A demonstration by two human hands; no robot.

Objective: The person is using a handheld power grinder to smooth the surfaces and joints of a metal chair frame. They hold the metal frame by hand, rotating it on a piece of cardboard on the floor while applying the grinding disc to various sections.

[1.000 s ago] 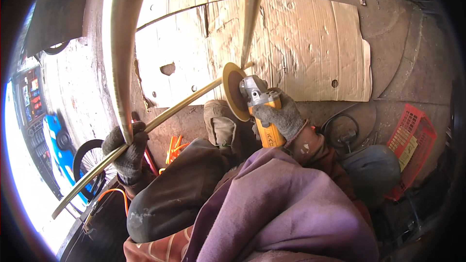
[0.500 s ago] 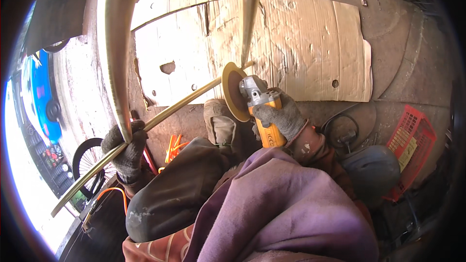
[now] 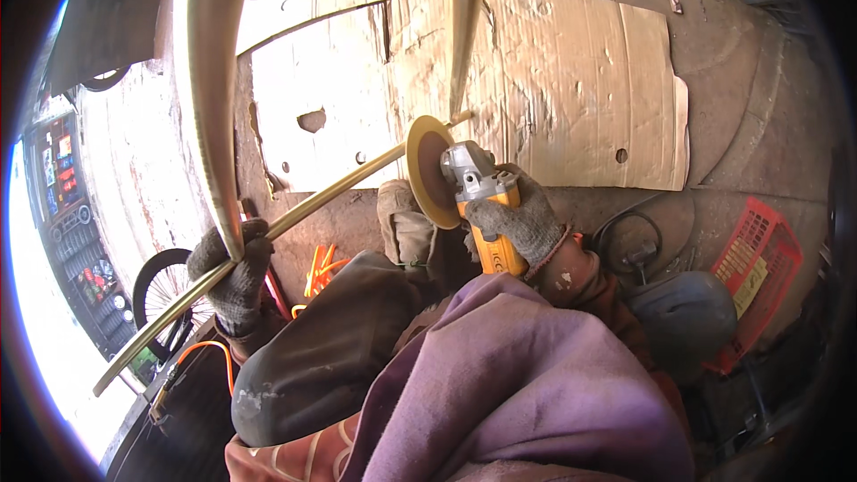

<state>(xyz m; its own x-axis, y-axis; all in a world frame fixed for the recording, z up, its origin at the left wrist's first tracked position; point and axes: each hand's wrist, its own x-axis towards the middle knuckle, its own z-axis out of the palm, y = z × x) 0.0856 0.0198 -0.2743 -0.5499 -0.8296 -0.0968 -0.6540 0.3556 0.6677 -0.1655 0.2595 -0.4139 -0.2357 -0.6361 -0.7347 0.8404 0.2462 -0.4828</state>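
My gloved left hand (image 3: 234,281) is closed round a metal frame of brass-coloured tubes, where a long slanting tube (image 3: 335,186) meets an upright bent tube (image 3: 212,80). A second upright tube (image 3: 464,27) meets the slanting one near its far end. In my gloved right hand (image 3: 527,219) is a yellow and grey angle grinder (image 3: 498,245). Its round disc (image 3: 430,170) stands on edge at the slanting tube, close to that far joint. Whether the disc touches the metal I cannot tell; it hides part of the tube.
Flattened cardboard (image 3: 571,89) covers the floor ahead. A red plastic basket (image 3: 759,277) lies at the right, near a black cable (image 3: 629,236). On the left are a spoked wheel (image 3: 165,299) and an orange cord (image 3: 201,346). My shoe (image 3: 406,219) is just below the disc.
The hands, frame and grinder hold nearly the same place, with only a slight shift of the view. A blue vehicle at the far left has gone from sight.
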